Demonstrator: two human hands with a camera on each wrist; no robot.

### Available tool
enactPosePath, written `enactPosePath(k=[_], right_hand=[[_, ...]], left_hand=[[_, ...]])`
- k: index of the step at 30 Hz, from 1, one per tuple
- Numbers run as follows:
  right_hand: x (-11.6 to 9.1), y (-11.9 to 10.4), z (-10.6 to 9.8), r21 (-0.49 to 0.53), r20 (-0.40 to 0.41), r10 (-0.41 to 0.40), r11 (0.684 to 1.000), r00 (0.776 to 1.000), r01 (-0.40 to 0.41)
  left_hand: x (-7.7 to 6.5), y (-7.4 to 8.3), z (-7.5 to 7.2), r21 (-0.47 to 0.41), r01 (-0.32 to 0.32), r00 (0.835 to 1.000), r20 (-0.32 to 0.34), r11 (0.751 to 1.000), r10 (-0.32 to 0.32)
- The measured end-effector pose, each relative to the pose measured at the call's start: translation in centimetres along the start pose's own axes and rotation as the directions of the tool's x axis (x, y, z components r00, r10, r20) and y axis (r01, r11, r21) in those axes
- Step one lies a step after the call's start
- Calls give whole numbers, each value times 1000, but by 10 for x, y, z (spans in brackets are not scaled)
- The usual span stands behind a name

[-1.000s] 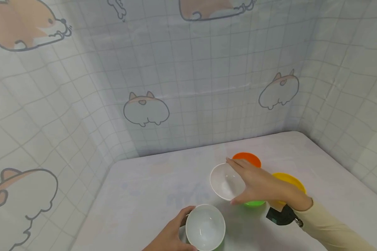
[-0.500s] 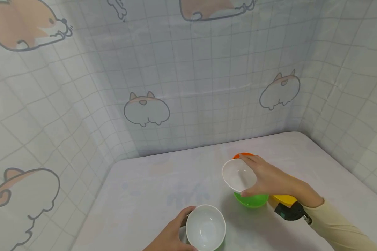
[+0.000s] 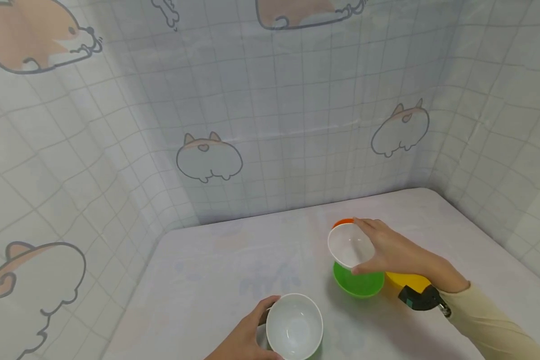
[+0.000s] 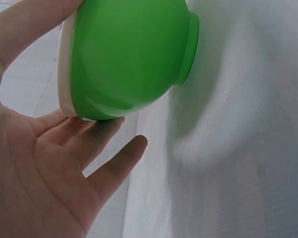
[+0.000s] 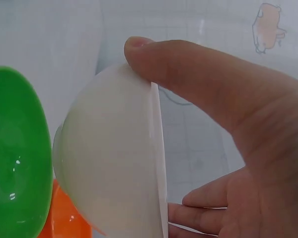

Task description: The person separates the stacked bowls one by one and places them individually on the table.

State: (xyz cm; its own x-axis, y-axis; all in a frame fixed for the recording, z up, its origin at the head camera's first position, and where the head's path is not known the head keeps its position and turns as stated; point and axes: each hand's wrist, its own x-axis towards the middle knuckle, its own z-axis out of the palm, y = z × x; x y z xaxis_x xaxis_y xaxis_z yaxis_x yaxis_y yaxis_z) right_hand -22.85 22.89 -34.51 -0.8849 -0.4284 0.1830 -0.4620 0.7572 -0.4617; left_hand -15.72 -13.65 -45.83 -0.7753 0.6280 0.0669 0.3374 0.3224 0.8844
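Near the table's front edge, my left hand (image 3: pixel 252 332) grips a bowl (image 3: pixel 294 327) that is white inside. The left wrist view shows its green outside (image 4: pixel 129 54), with the thumb and fingertips at the white rim. My right hand (image 3: pixel 391 250) pinches a plain white bowl (image 3: pixel 351 245) by its rim, thumb on the near side. It hangs above a green bowl (image 3: pixel 360 282) and partly hides an orange bowl (image 3: pixel 342 221) behind. In the right wrist view, the white bowl (image 5: pixel 114 148) appears beside the green bowl (image 5: pixel 15 148) and orange bowl (image 5: pixel 69 218).
A yellow bowl (image 3: pixel 409 281) stands right of the green one, partly under the right wrist. A black device (image 3: pixel 418 298) is strapped at that wrist. Grid-patterned cloth (image 3: pixel 288 125) with cartoon dogs surrounds the white table (image 3: pixel 198 290) at the back and sides.
My right hand has moved right and toward the back with the white bowl, uncovering the green bowl and covering more of the orange and yellow ones. The left hand and its bowl stay put.
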Motion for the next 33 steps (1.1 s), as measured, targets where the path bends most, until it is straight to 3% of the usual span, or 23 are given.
enactPosePath(k=[11, 21, 33], right_hand=[[1, 24, -5, 20, -47, 33, 999, 998, -32], [6, 45, -13, -38, -18, 142, 989, 990, -143], [9, 82, -18, -68, 0, 183, 981, 983, -182]], left_hand=[[-1, 3, -1, -23, 54, 998, 17, 998, -53], [-2, 2, -2, -34, 57, 998, 19, 998, -56], [-4, 1, -2, -31, 59, 998, 16, 998, -58]])
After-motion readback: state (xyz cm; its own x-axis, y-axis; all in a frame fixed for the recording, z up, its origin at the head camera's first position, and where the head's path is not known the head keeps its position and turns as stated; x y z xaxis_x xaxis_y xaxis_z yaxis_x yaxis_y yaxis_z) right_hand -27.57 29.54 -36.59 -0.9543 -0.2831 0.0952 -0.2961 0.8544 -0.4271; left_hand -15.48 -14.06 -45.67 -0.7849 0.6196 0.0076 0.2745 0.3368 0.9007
